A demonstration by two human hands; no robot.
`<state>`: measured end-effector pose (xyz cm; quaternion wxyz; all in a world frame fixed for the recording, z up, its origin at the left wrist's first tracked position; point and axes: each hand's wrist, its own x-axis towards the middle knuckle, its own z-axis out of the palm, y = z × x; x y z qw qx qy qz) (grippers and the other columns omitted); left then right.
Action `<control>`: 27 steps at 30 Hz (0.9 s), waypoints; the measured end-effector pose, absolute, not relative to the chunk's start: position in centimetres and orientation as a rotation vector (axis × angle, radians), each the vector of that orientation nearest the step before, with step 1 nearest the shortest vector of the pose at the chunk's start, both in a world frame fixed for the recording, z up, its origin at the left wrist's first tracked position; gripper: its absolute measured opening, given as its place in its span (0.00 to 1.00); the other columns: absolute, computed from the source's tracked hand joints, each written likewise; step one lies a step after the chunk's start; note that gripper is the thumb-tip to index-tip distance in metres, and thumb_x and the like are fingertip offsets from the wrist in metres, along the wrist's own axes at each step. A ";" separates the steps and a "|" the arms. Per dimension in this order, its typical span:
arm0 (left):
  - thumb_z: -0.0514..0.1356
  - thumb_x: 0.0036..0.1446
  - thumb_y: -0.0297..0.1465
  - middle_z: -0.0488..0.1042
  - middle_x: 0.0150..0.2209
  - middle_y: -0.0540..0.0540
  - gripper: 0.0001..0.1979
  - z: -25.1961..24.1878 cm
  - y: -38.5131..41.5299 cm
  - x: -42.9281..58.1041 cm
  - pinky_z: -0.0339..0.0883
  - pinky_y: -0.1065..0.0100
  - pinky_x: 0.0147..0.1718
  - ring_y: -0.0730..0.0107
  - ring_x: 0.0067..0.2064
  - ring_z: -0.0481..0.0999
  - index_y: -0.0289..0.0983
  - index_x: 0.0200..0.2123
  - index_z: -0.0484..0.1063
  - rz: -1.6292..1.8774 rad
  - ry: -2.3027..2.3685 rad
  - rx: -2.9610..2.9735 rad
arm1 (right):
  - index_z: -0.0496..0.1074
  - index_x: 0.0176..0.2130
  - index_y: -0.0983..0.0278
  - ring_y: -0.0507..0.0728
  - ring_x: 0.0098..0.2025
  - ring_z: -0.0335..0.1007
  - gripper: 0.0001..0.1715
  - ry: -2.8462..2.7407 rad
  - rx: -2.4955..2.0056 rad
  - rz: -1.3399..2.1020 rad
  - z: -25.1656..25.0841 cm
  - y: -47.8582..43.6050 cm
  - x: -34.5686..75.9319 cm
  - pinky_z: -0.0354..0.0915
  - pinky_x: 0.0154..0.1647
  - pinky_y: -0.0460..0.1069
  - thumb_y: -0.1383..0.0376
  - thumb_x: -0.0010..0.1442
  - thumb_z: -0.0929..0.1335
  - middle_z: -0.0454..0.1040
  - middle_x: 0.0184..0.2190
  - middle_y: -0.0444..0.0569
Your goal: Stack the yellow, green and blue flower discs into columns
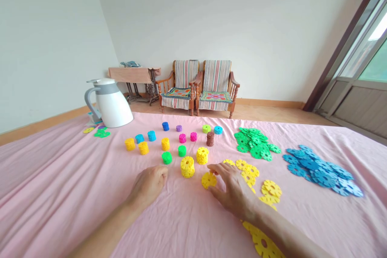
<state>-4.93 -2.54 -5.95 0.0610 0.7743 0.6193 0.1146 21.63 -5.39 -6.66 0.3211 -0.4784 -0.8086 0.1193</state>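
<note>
A yellow disc (208, 180), notched like a snowflake, is pinched at its right edge between the thumb and forefinger of the right hand (231, 188). The remaining fingers (223, 168) are loosely spread above the pink cloth (75, 185) by which the worktop is covered. The disc is found near the front middle of the cloth, just right of a tall yellow stack (187, 167) of the same pieces. A second yellow stack (202, 155) is seen just behind it.

The left hand (149, 185) is rested on the cloth to the left of the tall stack. Its fingers are curled under and pressed together, and whether anything is enclosed cannot be told. A short green stack (166, 157) is placed just beyond its knuckles.

Loose yellow discs (271, 189) are scattered to the right of the right hand and under its forearm. Farther back, small stacks (151, 136) in yellow, blue, pink, purple, green and brown are set in rows. A green pile (254, 143) and a blue pile (320, 169) are spread at the right. A white jug (110, 102) is stood at the back left, and two wooden chairs (198, 88) are placed against the far wall.
</note>
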 end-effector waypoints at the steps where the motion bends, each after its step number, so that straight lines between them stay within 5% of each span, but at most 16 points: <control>1: 0.48 0.49 0.18 0.68 0.21 0.52 0.13 -5.9 -2.6 -4.9 0.52 0.73 0.27 0.71 0.27 0.69 0.38 0.19 0.63 0.345 1.874 2.339 | 0.67 0.47 0.62 0.60 0.42 0.66 0.19 -2.129 -1.261 0.311 -6.8 -5.3 21.5 0.62 0.43 0.55 0.67 0.54 0.67 0.73 0.40 0.50; 27: 0.48 0.50 0.18 0.69 0.21 0.52 0.14 -5.5 -2.8 -4.7 0.53 0.73 0.27 0.71 0.27 0.69 0.38 0.18 0.64 0.342 1.870 2.302 | 0.71 0.47 0.63 0.62 0.45 0.66 0.16 -2.133 -1.622 -0.048 -8.4 -1.6 26.5 0.56 0.47 0.55 0.63 0.57 0.65 0.74 0.41 0.52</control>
